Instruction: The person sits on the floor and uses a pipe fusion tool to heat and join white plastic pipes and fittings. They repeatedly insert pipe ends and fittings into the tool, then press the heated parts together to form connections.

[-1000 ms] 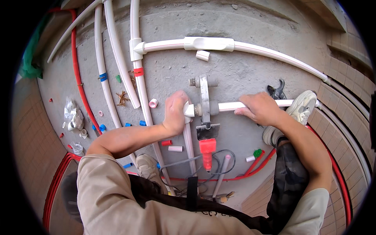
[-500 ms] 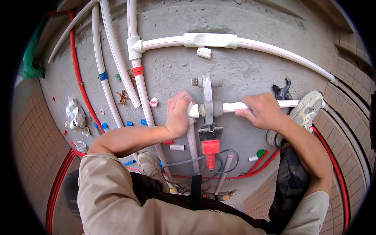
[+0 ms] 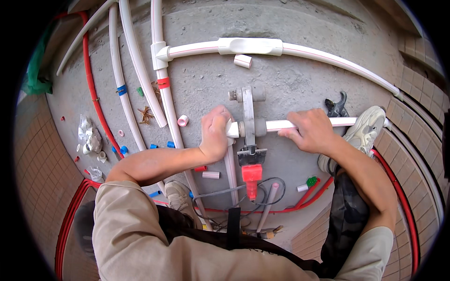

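Observation:
A pipe fusion welder (image 3: 249, 114) with a grey heating plate and a red handle (image 3: 252, 174) stands between my hands, handle toward me. My left hand (image 3: 215, 133) is closed round a white pipe fitting (image 3: 233, 129), whose mouth meets the welder's left die. A white pipe (image 3: 276, 125) with a red stripe reaches the die on the right. My right hand (image 3: 309, 131) wraps round this pipe, thumb toward the welder. From the fitting another white pipe (image 3: 230, 171) runs back toward me. My shoe (image 3: 369, 122) is beside the far right end of the striped pipe.
Black pipe cutters (image 3: 337, 106) lie beyond my right hand. A joined white pipe run (image 3: 328, 57) crosses the far floor, with more pipes (image 3: 140, 79) at left. Pipe offcuts (image 3: 243, 61), blue caps (image 3: 153, 146) and a looped grey cable (image 3: 281, 187) lie around. Red conduits (image 3: 93, 89) edge the floor.
Very little differs. The whole view has shifted slightly, and both hands keep their hold on the fitting and the striped pipe at the welder.

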Available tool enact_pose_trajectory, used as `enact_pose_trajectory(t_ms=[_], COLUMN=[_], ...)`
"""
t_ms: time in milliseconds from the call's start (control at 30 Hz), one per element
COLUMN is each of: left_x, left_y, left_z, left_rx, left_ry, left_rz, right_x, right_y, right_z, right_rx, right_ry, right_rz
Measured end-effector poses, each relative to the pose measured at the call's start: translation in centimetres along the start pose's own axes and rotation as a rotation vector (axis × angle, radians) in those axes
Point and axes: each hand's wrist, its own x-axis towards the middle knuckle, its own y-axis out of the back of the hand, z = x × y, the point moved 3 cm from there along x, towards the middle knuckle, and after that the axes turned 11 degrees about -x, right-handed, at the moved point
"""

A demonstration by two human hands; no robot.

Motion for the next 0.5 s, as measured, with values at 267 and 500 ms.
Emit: enact_pose_trajectory(t_ms=[267,500], left_x=[0.02,0.18], left_y=[-0.01,0.08], left_z=[-0.31,-0.57], left_rx=[-0.046,0.051], left_ry=[0.021,-0.021], left_rz=[0.017,-0.007], right_x=[0.05,0.03], right_y=[-0.23,-0.20], right_z=[-0.01,-0.19], right_rx=[-0.008,0.023], right_ry=[-0.005,-0.020], right_rz=[0.026,-0.009])
